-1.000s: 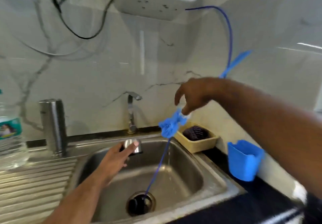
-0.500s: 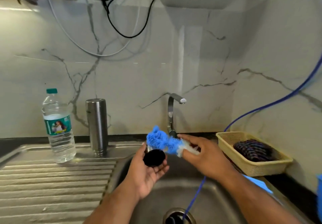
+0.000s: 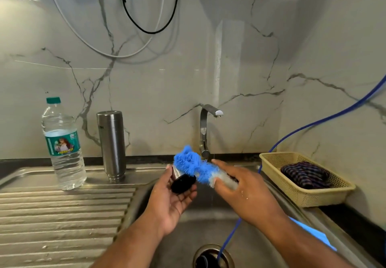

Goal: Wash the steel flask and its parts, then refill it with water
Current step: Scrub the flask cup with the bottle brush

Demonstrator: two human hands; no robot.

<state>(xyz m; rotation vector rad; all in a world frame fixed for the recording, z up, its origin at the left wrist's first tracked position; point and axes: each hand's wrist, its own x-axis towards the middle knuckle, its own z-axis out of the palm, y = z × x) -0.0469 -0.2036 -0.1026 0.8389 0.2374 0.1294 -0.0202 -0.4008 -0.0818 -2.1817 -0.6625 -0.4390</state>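
The steel flask body [image 3: 111,144] stands upside down on the draining board beside the sink. My left hand [image 3: 174,198] holds the flask's cap [image 3: 182,182] over the sink, its dark inside facing me, steel rim behind. My right hand [image 3: 243,190] grips a bottle brush [image 3: 196,166] with blue and white bristles, its blue head lying against the cap's top edge. The tap [image 3: 205,130] stands behind both hands; no stream shows from it.
A plastic water bottle [image 3: 63,144] stands left of the flask on the ribbed draining board [image 3: 62,215]. A blue hose [image 3: 313,124] runs from the right wall down into the sink drain [image 3: 212,257]. A beige basket [image 3: 302,192] with a dark cloth sits right of the sink.
My right hand came down from the wall with the brush and brought it to the cap. My left hand lifted the cap and turned its dark inside toward me. The view shifted left.
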